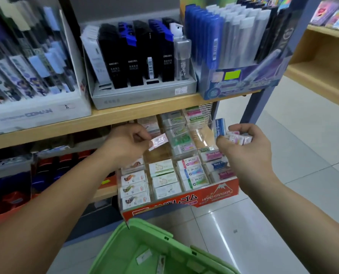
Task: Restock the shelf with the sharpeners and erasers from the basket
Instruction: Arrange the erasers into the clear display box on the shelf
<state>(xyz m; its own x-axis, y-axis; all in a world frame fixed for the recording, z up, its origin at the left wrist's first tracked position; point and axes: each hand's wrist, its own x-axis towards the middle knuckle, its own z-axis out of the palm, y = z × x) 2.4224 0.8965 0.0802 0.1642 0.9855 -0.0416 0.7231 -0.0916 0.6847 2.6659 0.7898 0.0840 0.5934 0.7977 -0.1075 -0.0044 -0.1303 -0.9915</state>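
Pink-wrapped flat eraser (158,142) sits pinched in my left hand (125,144) over the orange-fronted clear plastic eraser tray (184,201); my right hand (245,155) grips several small wrapped erasers (237,137).

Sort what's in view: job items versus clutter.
Job: left hand pinching a pink eraser; right hand gripping mixed erasers; eraser display tray; green basket.
Clutter: black cases; spray bottle; blue pen box; Conan pen box.

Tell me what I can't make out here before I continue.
Head view only.
Green basket: cut by bottom edge, leftover stock uncountable.
Erasers in right hand: fingers cover them, count unclear.
Eraser in left hand: glare, label unreadable.
Tray rear compartments: shelf board partly hides them.
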